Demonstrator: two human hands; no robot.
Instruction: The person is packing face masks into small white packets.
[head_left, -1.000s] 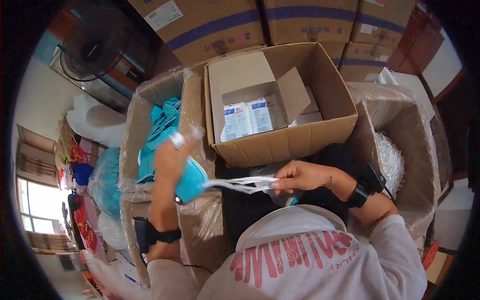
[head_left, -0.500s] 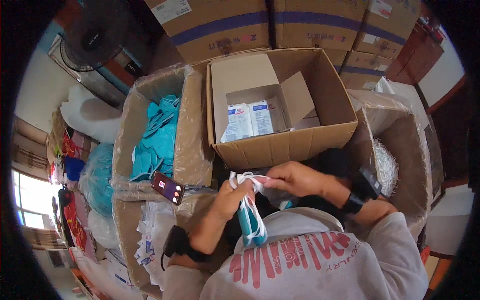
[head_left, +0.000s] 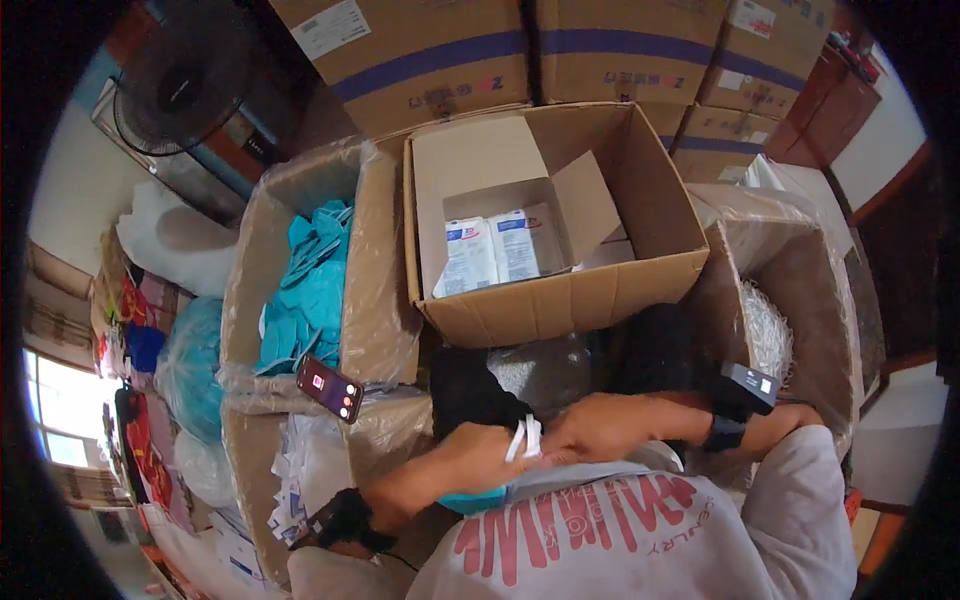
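Observation:
My left hand (head_left: 482, 458) and my right hand (head_left: 578, 428) meet close in front of my chest, both closed. White straps (head_left: 524, 438) stick up in a small loop between them. Under my left hand a strip of teal face masks (head_left: 474, 501) shows against my shirt; the rest is covered by my hands and wrists. My right fingers press at the straps, though the fingertips are hidden.
A large cardboard box (head_left: 560, 310) ahead holds a smaller box with white packets (head_left: 470, 256). At left stand a carton of teal masks (head_left: 305, 300) and another of white wrappers (head_left: 318, 455), with a phone (head_left: 330, 388) between. The right carton holds white straps (head_left: 768, 335).
Both hands have come down toward my chest. The teal masks, upright below my left hand before, are now mostly covered, and the bunched straps show only as a small loop.

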